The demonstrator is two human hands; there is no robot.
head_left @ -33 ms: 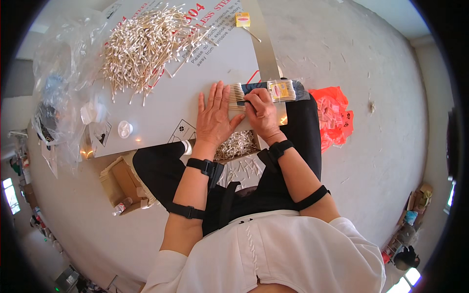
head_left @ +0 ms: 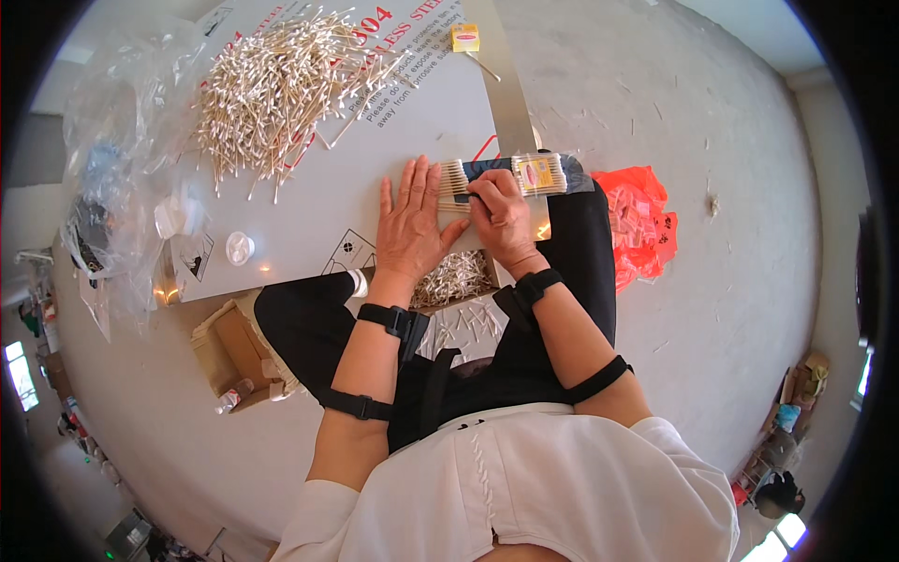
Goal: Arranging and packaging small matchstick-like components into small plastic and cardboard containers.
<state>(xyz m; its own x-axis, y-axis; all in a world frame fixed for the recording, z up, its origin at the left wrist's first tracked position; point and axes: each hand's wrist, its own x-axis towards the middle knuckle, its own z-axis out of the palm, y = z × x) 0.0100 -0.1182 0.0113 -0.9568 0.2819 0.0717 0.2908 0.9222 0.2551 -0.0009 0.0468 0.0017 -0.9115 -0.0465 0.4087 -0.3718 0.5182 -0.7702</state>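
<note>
Pale floor [head_left: 712, 290] on all sides, with a grey tabletop [head_left: 314, 215] under both hands. On its near right part, a row of cotton swabs [head_left: 452, 176]: lies just right of the left hand [head_left: 407, 229] and up and left of the right hand [head_left: 504, 217], so between them. Continues rightward into a dark strip [head_left: 489, 167] and a yellow-labelled swab packet [head_left: 538, 174], closer to the right hand. Runs left to right as a whole line; direction of single sticks too small to tell for sure. On the left, palm down, fingers straight, holding nothing visible. On the right, fingers curled in at the strip; cannot tell whether pinching anything. Compared with the earlier frame, no visible difference.
</note>
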